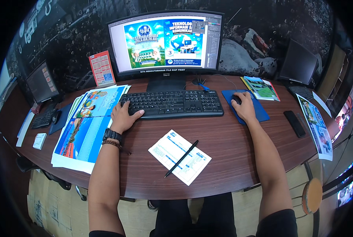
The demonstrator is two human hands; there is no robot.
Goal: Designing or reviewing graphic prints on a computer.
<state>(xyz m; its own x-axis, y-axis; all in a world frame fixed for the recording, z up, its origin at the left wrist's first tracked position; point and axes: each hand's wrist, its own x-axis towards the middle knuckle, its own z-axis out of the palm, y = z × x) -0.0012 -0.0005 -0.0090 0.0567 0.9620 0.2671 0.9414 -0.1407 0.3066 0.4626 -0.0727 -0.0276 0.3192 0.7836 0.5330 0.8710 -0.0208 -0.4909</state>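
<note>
My left hand (pixel 123 117) rests at the left end of a black keyboard (pixel 175 104), fingers apart over the keys and thumb along its front edge. A dark watch and a beaded bracelet circle that wrist. On a blue mouse pad (pixel 260 112), my right hand (pixel 245 106) is curved over a dark computer mouse (pixel 236 99), mostly hidden beneath the palm and fingers. Behind the keyboard stands a curved monitor (pixel 118 44), lit with two colourful page designs in an editing program. Between my forearms lies a white printed form (pixel 170 149) with a black pen (pixel 181 158) across it.
Left of the keyboard spreads a stack of colour prints (pixel 85 136), near a red-framed calendar (pixel 101 68). Booklets (pixel 262 88) touch the mouse pad's far side. A black phone (pixel 294 123) and more prints (pixel 317 126) lie right. Two other monitors stand at the desk's ends.
</note>
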